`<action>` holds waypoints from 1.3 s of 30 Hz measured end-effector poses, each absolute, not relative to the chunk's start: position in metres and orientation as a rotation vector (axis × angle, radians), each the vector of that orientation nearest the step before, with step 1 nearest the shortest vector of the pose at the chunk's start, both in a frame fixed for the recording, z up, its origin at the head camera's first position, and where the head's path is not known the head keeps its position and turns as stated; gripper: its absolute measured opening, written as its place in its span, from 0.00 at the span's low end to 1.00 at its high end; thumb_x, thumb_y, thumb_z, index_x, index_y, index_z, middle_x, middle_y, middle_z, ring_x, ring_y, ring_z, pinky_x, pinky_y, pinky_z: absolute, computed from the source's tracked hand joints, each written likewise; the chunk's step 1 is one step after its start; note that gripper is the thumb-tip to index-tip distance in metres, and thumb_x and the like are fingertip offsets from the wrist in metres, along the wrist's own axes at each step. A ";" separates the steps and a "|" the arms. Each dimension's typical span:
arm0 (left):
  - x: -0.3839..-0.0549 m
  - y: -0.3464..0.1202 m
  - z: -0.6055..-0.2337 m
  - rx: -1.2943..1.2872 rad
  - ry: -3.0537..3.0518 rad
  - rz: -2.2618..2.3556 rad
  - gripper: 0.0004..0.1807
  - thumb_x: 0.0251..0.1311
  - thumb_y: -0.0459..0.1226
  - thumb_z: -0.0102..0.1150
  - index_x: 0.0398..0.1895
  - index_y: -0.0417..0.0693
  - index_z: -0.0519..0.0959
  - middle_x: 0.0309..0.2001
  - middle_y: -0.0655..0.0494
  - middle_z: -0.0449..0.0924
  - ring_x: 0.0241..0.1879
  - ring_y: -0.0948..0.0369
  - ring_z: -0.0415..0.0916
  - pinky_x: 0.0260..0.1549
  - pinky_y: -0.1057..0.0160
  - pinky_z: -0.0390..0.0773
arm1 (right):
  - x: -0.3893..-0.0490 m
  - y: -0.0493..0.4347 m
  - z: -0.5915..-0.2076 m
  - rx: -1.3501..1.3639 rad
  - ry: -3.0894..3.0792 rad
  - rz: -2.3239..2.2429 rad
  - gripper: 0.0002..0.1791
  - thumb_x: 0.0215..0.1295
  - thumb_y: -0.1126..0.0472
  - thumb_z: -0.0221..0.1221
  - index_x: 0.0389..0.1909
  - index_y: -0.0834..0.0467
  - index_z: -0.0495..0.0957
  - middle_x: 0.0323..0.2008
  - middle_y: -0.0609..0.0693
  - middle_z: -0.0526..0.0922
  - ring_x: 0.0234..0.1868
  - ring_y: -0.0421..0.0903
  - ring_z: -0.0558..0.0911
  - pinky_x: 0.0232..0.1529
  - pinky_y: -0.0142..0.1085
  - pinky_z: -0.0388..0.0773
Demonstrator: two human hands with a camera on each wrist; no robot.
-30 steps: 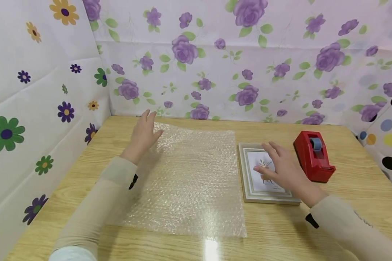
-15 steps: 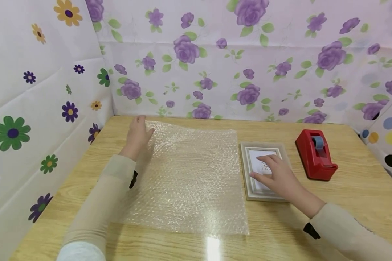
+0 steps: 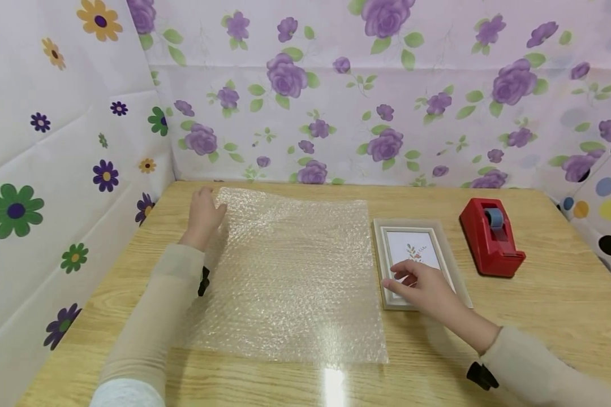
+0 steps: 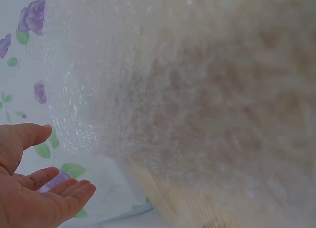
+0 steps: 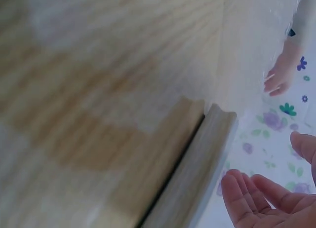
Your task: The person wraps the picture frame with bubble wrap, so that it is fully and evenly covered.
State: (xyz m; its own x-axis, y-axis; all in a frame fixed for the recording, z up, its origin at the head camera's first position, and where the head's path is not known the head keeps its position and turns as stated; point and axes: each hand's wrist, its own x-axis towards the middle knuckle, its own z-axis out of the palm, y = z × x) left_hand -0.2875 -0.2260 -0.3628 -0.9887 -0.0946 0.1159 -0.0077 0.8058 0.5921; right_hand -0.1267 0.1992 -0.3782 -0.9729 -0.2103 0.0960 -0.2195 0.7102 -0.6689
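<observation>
A sheet of clear bubble wrap (image 3: 295, 277) lies spread on the wooden table. By its far left corner is my left hand (image 3: 202, 219); the left wrist view has that hand (image 4: 37, 193) with thumb and fingers apart, nothing between them. To the right of the sheet lies a picture frame (image 3: 379, 249) with a pale border and a plant print. Over the frame's lower part hovers my right hand (image 3: 427, 291), fingers loosely bent, and it hides some of the print. The right wrist view has this hand (image 5: 269, 203) beside the frame's edge (image 5: 205, 154), holding nothing.
A red tape dispenser (image 3: 491, 240) with a blue roll core stands to the right of the frame. Flower-patterned cloth (image 3: 336, 102) hangs behind the table, with more at the left and right sides. The wooden table (image 3: 265, 387) shows along the front.
My left hand has moved left and slightly toward me at the wrap's far left corner. My right hand has come down the frame toward me, its fingers bending more. Wrap, frame and dispenser stay put.
</observation>
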 end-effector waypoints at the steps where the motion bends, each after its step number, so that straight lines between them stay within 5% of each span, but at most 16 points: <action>1: -0.287 -0.227 -0.363 0.091 -2.858 -0.951 0.32 0.64 0.33 0.49 0.66 0.23 0.52 0.64 0.23 0.54 0.64 0.34 0.55 0.67 0.42 0.58 | -0.126 0.199 -0.379 0.356 -2.906 1.140 0.19 0.60 0.52 0.64 0.42 0.65 0.80 0.35 0.52 0.84 0.32 0.41 0.80 0.32 0.30 0.78; 14: -0.287 -0.234 -0.362 0.138 -3.044 -1.074 0.31 0.65 0.29 0.35 0.68 0.22 0.43 0.65 0.21 0.52 0.66 0.33 0.52 0.67 0.42 0.59 | -0.117 0.193 -0.380 0.326 -2.934 1.191 0.11 0.61 0.54 0.63 0.30 0.59 0.82 0.24 0.45 0.80 0.26 0.37 0.75 0.26 0.28 0.74; 28: -0.286 -0.236 -0.364 0.147 -3.028 -1.115 0.28 0.61 0.26 0.35 0.66 0.22 0.53 0.61 0.26 0.61 0.62 0.37 0.61 0.63 0.44 0.65 | -0.105 0.186 -0.386 0.469 -3.043 1.188 0.13 0.61 0.51 0.62 0.24 0.55 0.80 0.18 0.42 0.76 0.21 0.35 0.69 0.21 0.27 0.69; 39: -0.282 -0.242 -0.367 0.091 -2.982 -1.131 0.22 0.65 0.28 0.39 0.60 0.25 0.61 0.54 0.29 0.68 0.54 0.41 0.67 0.55 0.47 0.72 | -0.099 0.183 -0.393 0.541 -3.060 1.577 0.12 0.57 0.57 0.65 0.24 0.62 0.77 0.19 0.46 0.76 0.20 0.37 0.75 0.19 0.29 0.76</action>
State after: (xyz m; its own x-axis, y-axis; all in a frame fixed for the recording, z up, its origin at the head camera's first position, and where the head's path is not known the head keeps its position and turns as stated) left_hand -0.2819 -0.2416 -0.3666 -0.9971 -0.0360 -0.0664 -0.0709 0.7471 0.6610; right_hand -0.0987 0.1833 -0.3931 -0.8949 -0.4170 -0.1587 -0.1127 0.5554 -0.8239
